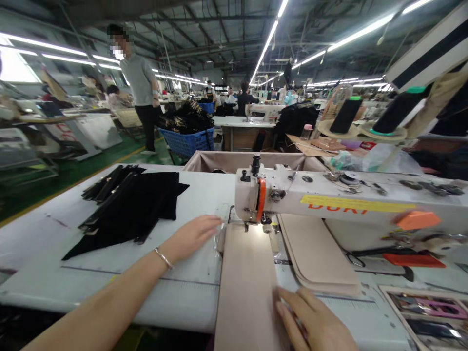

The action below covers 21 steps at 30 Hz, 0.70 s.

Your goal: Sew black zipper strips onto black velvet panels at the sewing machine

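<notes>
A long beige panel (248, 287) lies under the presser foot of the white sewing machine (285, 190) and runs toward me over the table's front edge. My left hand (193, 239) is open, fingers stretched out, its fingertips close to the panel's left side beside the needle area. At the panel's right edge, my right hand (310, 317) has its fingers curled and touching the edge. A small dark, shiny bit shows between those fingers, too blurred to name. Beige pieces with rounded corners (318, 253) lie under the machine arm, right of the panel.
Black fabric pieces (135, 204) lie stacked on the white table (190, 292) at left. A tool tray (431, 317) sits front right. Thread cones (345, 114) stand behind the machine. Beyond are a beige bin (208, 161), a blue basket (188, 141) and a walking person (141, 83).
</notes>
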### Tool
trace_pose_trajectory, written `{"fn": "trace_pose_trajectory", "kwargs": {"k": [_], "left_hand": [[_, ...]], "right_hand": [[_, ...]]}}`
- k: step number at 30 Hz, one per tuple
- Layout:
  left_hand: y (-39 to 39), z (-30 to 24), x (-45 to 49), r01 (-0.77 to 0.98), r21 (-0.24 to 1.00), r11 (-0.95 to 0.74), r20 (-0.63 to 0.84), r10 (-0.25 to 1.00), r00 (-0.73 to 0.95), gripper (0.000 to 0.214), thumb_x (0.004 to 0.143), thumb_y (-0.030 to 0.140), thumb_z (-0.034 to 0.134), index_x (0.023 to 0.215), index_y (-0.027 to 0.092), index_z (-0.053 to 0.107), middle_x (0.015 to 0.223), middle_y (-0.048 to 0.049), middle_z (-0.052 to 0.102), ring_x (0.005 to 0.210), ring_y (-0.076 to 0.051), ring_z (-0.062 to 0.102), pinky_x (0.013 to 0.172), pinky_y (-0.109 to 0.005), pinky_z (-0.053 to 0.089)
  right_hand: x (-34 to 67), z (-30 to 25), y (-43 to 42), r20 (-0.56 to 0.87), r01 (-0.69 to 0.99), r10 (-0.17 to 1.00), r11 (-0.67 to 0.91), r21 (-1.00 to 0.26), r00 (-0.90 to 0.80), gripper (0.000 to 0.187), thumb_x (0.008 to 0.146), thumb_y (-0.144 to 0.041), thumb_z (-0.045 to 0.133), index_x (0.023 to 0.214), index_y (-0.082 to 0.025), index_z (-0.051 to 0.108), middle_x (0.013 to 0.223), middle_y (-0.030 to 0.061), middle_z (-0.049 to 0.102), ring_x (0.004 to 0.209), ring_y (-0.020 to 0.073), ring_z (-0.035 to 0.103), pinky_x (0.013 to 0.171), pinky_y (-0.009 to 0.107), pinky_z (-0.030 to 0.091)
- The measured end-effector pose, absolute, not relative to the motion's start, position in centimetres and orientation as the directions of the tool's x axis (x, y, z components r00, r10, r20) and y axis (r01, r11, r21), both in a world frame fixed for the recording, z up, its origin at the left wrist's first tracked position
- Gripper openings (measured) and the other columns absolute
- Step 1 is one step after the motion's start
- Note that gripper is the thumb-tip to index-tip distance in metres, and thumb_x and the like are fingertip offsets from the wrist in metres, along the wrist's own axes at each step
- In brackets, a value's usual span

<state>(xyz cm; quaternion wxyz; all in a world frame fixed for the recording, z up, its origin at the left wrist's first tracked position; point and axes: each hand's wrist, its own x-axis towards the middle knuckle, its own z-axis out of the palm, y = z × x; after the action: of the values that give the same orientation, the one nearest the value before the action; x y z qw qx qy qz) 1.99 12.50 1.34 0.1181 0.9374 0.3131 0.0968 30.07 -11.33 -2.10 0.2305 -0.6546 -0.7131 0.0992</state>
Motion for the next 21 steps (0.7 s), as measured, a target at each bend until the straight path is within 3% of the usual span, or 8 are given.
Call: {"fn": "trace_pose_trajectory", "kwargs": {"k": [3,5,9,14,17,21], "left_hand": [[15.6,2.2,-4.8,0.834,-0.020,-0.552,0.101,0.828,0.551,0.067,0.081,0.016,0.052,0.147,0.018,0.041,0.155,-0.0134,0.036,0.145,-0.033,0.027,0.117,-0.057,0.019],[17.0,2.4,-8.4,0.884,-0.094,-0.458,0.073,0.882,0.465,0.073,0.075,0.013,0.051,0.148,0.012,0.039,0.156,-0.0166,0.033,0.145,-0.034,0.028,0.117,-0.054,0.024],[18.3,2.9,-11.8,0.907,-0.088,-0.413,0.080,0.904,0.419,0.068,0.080,0.022,0.049,0.146,0.006,0.040,0.155,-0.0177,0.034,0.142,-0.028,0.035,0.117,-0.038,0.029],[18.6,4.6,-12.7,0.950,-0.095,-0.299,0.040,0.952,0.303,0.068,0.082,0.051,0.055,0.132,0.005,0.056,0.131,-0.0218,0.060,0.119,-0.037,0.058,0.104,-0.045,0.043],[18.6,6.0,-12.3,0.958,-0.157,-0.238,0.038,0.968,0.247,0.052,0.083,0.042,0.055,0.120,0.007,0.063,0.114,-0.0189,0.069,0.102,-0.034,0.066,0.093,-0.041,0.049],[17.2,9.2,-10.6,0.958,-0.207,-0.197,0.141,0.963,0.228,0.040,0.088,0.021,0.038,0.112,0.003,0.065,0.102,-0.0161,0.070,0.093,-0.033,0.067,0.087,-0.045,0.050]], "right_hand": [[29.1,-1.1,-6.7,0.314,0.907,0.934,0.275,-0.319,-0.173,0.032,0.097,-0.029,0.047,0.125,-0.026,0.063,0.119,0.0079,0.065,0.109,0.0239,0.062,0.096,0.039,0.052],[28.1,-1.2,-4.1,0.331,0.920,0.919,0.304,-0.249,-0.214,0.034,0.096,-0.027,0.052,0.128,-0.025,0.060,0.128,0.0080,0.061,0.117,0.0261,0.057,0.102,0.045,0.047],[27.7,-1.9,-1.6,0.336,0.926,0.909,0.324,-0.193,-0.248,0.039,0.096,-0.026,0.053,0.135,-0.025,0.054,0.130,0.0076,0.059,0.116,0.0255,0.055,0.101,0.045,0.045],[28.1,-2.3,-1.7,0.333,0.936,0.913,0.306,-0.176,-0.236,0.043,0.097,-0.026,0.050,0.139,-0.026,0.050,0.134,0.0070,0.056,0.117,0.0255,0.052,0.101,0.045,0.042],[28.1,-2.2,-1.9,0.327,0.936,0.914,0.307,-0.174,-0.239,0.043,0.097,-0.026,0.049,0.140,-0.026,0.049,0.135,0.0069,0.055,0.118,0.0258,0.050,0.102,0.045,0.040],[27.9,-1.7,-1.9,0.333,0.935,0.915,0.301,-0.189,-0.228,0.041,0.097,-0.026,0.049,0.139,-0.026,0.050,0.134,0.0065,0.056,0.116,0.0251,0.050,0.101,0.043,0.039]]}}
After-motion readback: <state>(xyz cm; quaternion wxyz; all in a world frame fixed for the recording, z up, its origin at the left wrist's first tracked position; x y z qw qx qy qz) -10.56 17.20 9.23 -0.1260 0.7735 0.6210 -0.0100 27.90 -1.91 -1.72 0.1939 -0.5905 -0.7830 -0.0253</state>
